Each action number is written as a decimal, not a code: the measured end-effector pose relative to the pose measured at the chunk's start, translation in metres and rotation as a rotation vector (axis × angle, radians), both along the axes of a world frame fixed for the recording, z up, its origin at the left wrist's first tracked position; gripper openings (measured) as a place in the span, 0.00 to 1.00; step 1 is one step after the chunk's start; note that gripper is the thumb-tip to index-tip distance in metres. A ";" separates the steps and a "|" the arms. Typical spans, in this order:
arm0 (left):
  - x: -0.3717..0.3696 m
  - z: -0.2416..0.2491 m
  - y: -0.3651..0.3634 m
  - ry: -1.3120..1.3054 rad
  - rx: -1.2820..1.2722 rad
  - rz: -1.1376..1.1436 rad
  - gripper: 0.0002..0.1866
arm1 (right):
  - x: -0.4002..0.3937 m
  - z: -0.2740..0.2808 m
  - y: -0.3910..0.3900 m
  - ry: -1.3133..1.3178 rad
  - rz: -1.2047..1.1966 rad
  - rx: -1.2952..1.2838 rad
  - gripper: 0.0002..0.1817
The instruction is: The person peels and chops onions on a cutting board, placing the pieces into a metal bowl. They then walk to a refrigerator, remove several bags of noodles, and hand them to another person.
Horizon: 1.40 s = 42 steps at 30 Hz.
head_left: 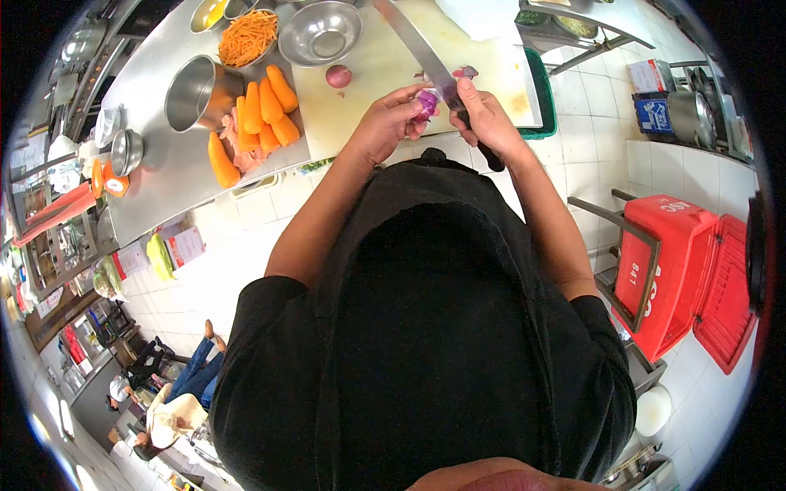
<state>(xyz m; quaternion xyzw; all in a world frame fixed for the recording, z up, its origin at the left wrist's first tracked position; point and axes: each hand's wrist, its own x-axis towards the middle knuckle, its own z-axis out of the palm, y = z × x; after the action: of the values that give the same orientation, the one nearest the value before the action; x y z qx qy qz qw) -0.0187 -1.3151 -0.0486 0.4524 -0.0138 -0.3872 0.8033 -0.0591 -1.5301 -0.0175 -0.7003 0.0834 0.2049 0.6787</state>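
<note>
My left hand (391, 121) pinches a small purple onion (426, 105) above the near edge of the pale cutting board (344, 114). In my right hand (488, 123) is a large kitchen knife (422, 51), its black handle in the fist and its broad blade pointing up and to the left over the board. The blade's base is close beside the onion. Another red onion (338, 76), whole, rests on the board to the left. Purple onion scraps (467, 72) lie behind my right thumb.
Left of the board are carrots (260, 105), a steel pot (201, 92), a bowl of shredded carrot (248, 38) and a steel bowl (321, 33). A green crate (540, 90) borders the board's right side. An open red cooler (667, 262) stands right; people (176, 409) are at lower left.
</note>
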 end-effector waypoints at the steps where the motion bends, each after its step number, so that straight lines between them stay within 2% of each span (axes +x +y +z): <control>1: -0.001 -0.001 0.000 -0.002 0.014 0.008 0.26 | -0.001 0.003 0.002 0.021 -0.029 0.026 0.38; 5: 0.000 -0.003 -0.001 -0.018 0.036 -0.001 0.25 | -0.001 0.017 0.006 0.253 -0.154 0.285 0.38; 8: 0.005 -0.021 0.002 -0.061 0.088 -0.011 0.24 | 0.001 0.009 0.006 0.325 -0.184 0.389 0.38; 18: -0.006 -0.029 -0.003 -0.008 0.112 0.096 0.21 | -0.005 0.020 0.015 0.256 -0.156 0.285 0.36; 24: -0.002 -0.043 0.000 -0.096 0.160 -0.010 0.21 | 0.005 -0.011 0.012 0.262 -0.167 0.209 0.37; 30: -0.005 -0.040 -0.002 0.038 0.038 0.161 0.20 | -0.001 0.005 0.018 0.211 -0.166 0.241 0.39; 33: -0.009 -0.041 -0.003 0.002 0.046 0.165 0.20 | -0.005 0.011 0.028 0.128 -0.163 0.199 0.39; 36: -0.009 -0.041 -0.004 -0.104 0.054 0.167 0.19 | -0.002 0.009 0.027 0.163 -0.190 0.184 0.39; 42: -0.004 -0.056 -0.012 -0.149 0.101 0.216 0.19 | 0.007 -0.003 0.025 0.156 -0.223 0.150 0.37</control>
<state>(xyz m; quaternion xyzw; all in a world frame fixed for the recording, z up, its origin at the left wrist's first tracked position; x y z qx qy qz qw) -0.0228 -1.3268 -0.1046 0.5184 -0.0053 -0.2642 0.8133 -0.0518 -1.5052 -0.0200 -0.6162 0.1974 0.1876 0.7391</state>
